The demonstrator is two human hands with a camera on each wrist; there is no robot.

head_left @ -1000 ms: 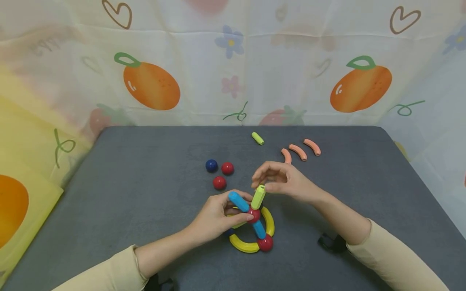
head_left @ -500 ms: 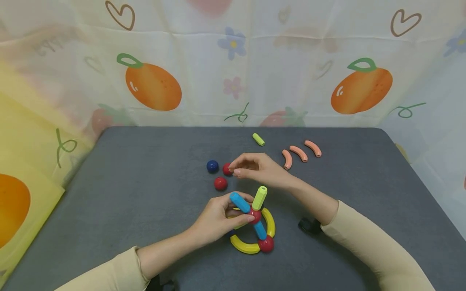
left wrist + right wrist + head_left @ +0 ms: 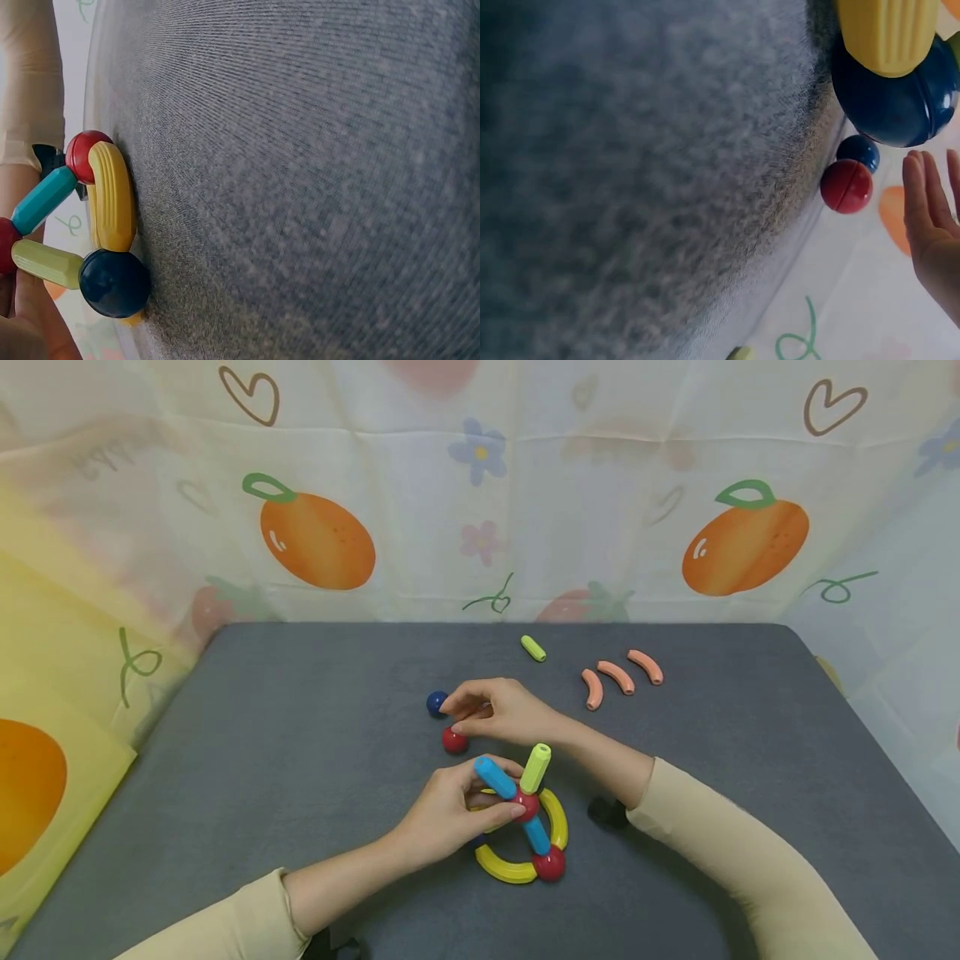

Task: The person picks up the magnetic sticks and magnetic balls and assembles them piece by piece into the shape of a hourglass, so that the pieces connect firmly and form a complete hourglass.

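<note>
My left hand (image 3: 438, 802) pinches the top red ball (image 3: 527, 805) of a ball-and-rod toy, thumb on its near side. Blue rods (image 3: 495, 777) and a lime-green rod (image 3: 536, 768) join that ball; curved yellow rods (image 3: 506, 867) form a ring below. A red ball (image 3: 550, 863) and a dark blue ball (image 3: 115, 283) sit in the ring. Hovering over the loose balls, my right hand (image 3: 510, 712) has loosely bent fingers and holds nothing visible. Its fingertips overlap a loose red ball (image 3: 454, 740) beside a blue ball (image 3: 437, 703); another red ball (image 3: 846, 186) is hidden behind it in the head view.
A loose lime-green rod (image 3: 533, 648) lies toward the back of the grey table (image 3: 315, 710). Several curved pink rods (image 3: 615, 677) lie to the right of it. A fruit-print cloth (image 3: 420, 510) hangs behind the table.
My right hand has left the upright lime-green rod and moved left over the loose balls, covering one red ball. My left hand stays on the toy.
</note>
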